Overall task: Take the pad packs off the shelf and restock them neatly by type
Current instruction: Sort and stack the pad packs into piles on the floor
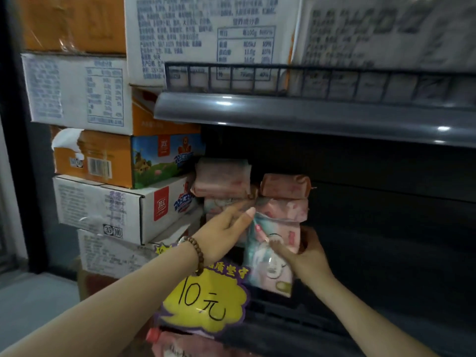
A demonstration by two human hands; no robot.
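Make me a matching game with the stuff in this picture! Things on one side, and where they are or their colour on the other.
Things:
1 price sign
2 bead bracelet
3 cartoon pad pack
4 cartons

Place or colour:
A held by the right hand
B yellow
C stacked at far left
D on the left wrist

Pairs: 1-B, 2-D, 3-A, 4-C

The teal-and-pink pad pack (270, 256) is wrapped in thin plastic film, soft and crinkled, with a faint sheen. The pink packs (222, 176) have the same filmy wrap, and the brownish pack (286, 185) looks a touch shinier. The shelf's grey edge strip (309, 115) is smooth, glossy plastic that catches glints of light. The rail (257, 77) is dark, matt metal wire. The white cartons (77, 91) are matt printed cardboard, and the orange carton (103, 161) is torn to raw white paper. The yellow price sign (206, 297) is glossy card. The bracelet (198, 253) is of brown wooden beads.
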